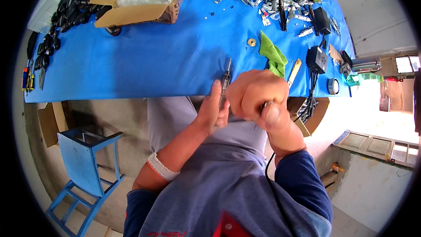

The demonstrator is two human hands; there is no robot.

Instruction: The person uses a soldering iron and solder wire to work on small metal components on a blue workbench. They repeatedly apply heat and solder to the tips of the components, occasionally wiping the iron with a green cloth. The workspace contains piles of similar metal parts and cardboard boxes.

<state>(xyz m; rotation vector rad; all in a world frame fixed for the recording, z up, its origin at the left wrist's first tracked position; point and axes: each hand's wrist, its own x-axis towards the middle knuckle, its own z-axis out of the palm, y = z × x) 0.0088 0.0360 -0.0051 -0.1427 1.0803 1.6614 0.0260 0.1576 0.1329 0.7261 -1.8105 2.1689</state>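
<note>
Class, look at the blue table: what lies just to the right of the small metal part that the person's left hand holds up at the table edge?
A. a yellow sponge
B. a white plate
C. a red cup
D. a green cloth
D: a crumpled green cloth lies on the blue table just right of the metal part held by the left hand.

Two cardboard boxes (pixel 140 0); one green cloth (pixel 272 55); one blue chair (pixel 85 166).

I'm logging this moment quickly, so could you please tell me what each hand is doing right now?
Left hand: closed around a slim metal part, held upright at the table edge.
Right hand: closed in a fist, with something thin in its grip; what it is cannot be told.
</note>
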